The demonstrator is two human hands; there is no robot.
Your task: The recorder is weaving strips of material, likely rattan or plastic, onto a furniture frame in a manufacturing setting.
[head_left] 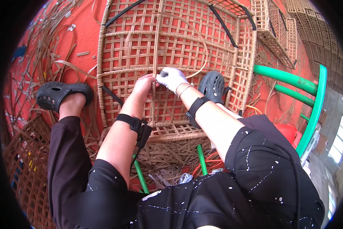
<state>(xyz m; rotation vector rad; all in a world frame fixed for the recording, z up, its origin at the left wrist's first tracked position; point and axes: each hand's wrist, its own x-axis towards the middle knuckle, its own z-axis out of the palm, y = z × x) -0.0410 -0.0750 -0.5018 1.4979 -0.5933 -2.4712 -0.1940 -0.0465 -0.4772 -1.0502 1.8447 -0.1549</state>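
Note:
A large woven rattan basket lies before me, its open lattice facing up and black straps at its corners. A wrapped middle bar runs lengthwise over the lattice. My bare left hand is closed at this bar, fingertips against its left side. Just right of it, my right hand, in a white glove, is closed in a pinch. From its fingers a thin rattan strip curves in a wide loop above the basket. The exact grip of the fingertips is partly hidden.
My feet in dark clogs flank the basket. Loose rattan strips litter the red floor. Green metal legs stand at the right. More woven baskets stand at the far right, and another woven piece lies at the left.

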